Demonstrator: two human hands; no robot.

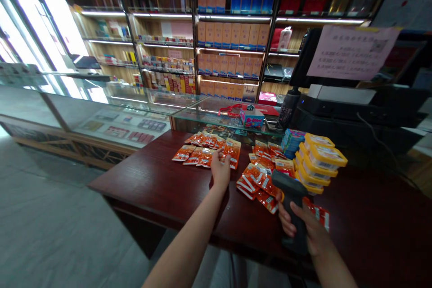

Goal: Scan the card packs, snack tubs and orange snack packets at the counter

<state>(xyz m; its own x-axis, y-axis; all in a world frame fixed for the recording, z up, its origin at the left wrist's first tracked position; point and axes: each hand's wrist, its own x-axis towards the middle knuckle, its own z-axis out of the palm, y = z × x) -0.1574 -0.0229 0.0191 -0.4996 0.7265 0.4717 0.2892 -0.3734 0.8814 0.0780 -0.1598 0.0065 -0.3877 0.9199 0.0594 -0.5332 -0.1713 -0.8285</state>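
Observation:
My left hand [221, 172] is over the table at the near edge of a spread of small orange snack packets [205, 156]. Its fingers are apart, and the thumb touches or overlaps the left edge of a larger-looking orange packet [232, 150]. My right hand [300, 220] is wrapped round the grip of a dark handheld barcode scanner [290, 184], whose head points left. Beneath and beyond the scanner lies a loose heap of orange packets [258, 180]. Another packet [320, 216] is partly hidden behind my right hand.
Yellow-lidded plastic tubs [319, 162] stand stacked right of the heap, beside blue-green packs [292, 141]. A monitor [303, 63] with a taped pink paper sign [353, 51] stands behind. Glass display counters [135, 103] run left; boxed goods fill the back shelves [232, 47].

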